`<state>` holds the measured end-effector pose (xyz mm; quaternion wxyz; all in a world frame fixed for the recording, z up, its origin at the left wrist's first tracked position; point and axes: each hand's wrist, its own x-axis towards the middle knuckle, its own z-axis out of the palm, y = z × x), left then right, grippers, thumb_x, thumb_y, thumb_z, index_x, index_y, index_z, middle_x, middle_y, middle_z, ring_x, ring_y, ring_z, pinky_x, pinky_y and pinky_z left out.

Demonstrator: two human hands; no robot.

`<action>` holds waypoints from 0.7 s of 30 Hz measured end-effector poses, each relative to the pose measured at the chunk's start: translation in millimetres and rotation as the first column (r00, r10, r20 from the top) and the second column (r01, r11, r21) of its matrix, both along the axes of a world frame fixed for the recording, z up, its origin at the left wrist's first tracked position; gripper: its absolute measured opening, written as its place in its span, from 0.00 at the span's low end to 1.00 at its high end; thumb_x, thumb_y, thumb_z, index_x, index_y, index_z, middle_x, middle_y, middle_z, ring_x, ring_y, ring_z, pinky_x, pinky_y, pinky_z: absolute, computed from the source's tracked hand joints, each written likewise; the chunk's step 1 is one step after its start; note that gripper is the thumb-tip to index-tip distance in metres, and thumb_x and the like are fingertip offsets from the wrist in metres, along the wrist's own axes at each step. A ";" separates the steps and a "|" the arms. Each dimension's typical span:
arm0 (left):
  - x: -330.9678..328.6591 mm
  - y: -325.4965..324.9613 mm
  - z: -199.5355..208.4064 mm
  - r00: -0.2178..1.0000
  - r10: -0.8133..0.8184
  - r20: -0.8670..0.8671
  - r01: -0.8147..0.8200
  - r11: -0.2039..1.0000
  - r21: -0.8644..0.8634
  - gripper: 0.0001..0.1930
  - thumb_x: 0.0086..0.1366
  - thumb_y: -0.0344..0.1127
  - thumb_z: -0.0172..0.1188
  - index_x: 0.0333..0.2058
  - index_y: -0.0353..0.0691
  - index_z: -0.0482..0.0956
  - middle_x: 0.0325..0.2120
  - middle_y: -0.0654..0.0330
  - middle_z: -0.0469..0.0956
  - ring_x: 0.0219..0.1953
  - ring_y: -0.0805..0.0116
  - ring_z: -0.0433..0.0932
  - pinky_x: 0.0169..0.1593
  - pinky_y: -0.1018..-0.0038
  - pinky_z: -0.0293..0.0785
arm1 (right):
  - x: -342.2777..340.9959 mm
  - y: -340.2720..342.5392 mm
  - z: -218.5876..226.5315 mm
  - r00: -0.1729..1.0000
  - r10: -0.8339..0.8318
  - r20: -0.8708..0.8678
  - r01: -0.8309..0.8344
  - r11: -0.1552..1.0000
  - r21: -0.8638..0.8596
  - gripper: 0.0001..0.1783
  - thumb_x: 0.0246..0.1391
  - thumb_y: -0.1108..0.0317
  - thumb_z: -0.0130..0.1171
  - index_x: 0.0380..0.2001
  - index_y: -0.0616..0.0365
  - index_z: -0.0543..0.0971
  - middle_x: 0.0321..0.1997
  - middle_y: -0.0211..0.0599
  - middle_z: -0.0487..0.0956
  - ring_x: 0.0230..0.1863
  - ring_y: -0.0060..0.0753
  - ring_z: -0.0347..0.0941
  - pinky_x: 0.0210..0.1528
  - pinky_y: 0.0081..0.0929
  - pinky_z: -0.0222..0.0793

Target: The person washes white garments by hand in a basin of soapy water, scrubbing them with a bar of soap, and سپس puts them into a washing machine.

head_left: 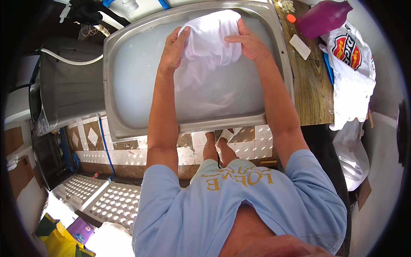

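A wet white cloth is stretched between my two hands over the far part of a metal sink. Cloudy, greyish water fills the basin, and the cloth's lower part trails down into it. On the cloth's left edge, my left hand grips with thumb and fingers. My right hand holds the right edge, its thumb lying over the fabric. What kind of cloth it is does not show. Both forearms reach across the sink's near rim.
To the right, a wooden counter bears a purple bottle, a white bar and an orange cap. A white printed shirt hangs over its right edge. Left of the sink stands a dark grey appliance with a pale hose.
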<state>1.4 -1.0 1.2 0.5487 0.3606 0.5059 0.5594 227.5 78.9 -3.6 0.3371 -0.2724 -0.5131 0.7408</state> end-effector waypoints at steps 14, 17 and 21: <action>-2.0 -0.1 -44.3 0.691 -0.219 -0.689 0.235 0.969 -0.073 0.19 0.55 0.40 0.68 0.43 0.37 0.78 0.35 0.57 0.80 0.36 0.65 0.78 0.40 0.69 0.74 | -16.0 0.9 -37.6 0.485 -0.617 0.619 0.051 0.727 0.685 0.16 0.53 0.64 0.59 0.43 0.61 0.75 0.39 0.37 0.79 0.43 0.42 0.76 0.46 0.39 0.72; -15.6 -2.8 -35.3 0.884 -0.278 -0.376 0.201 0.952 -0.231 0.18 0.60 0.43 0.63 0.43 0.35 0.79 0.32 0.58 0.81 0.31 0.69 0.78 0.35 0.72 0.76 | -9.4 9.1 -29.6 0.927 -0.376 -0.005 0.360 0.891 -0.278 0.15 0.59 0.62 0.54 0.44 0.59 0.74 0.41 0.38 0.79 0.45 0.41 0.76 0.47 0.39 0.73; 25.5 -1.8 23.5 0.978 -0.048 0.203 0.026 0.993 0.113 0.17 0.63 0.41 0.62 0.46 0.35 0.79 0.35 0.59 0.81 0.33 0.72 0.78 0.40 0.76 0.76 | -28.6 -5.8 -21.8 0.902 -0.402 -0.158 0.201 0.714 -0.671 0.14 0.60 0.62 0.55 0.44 0.60 0.75 0.45 0.35 0.79 0.45 0.33 0.75 0.48 0.38 0.71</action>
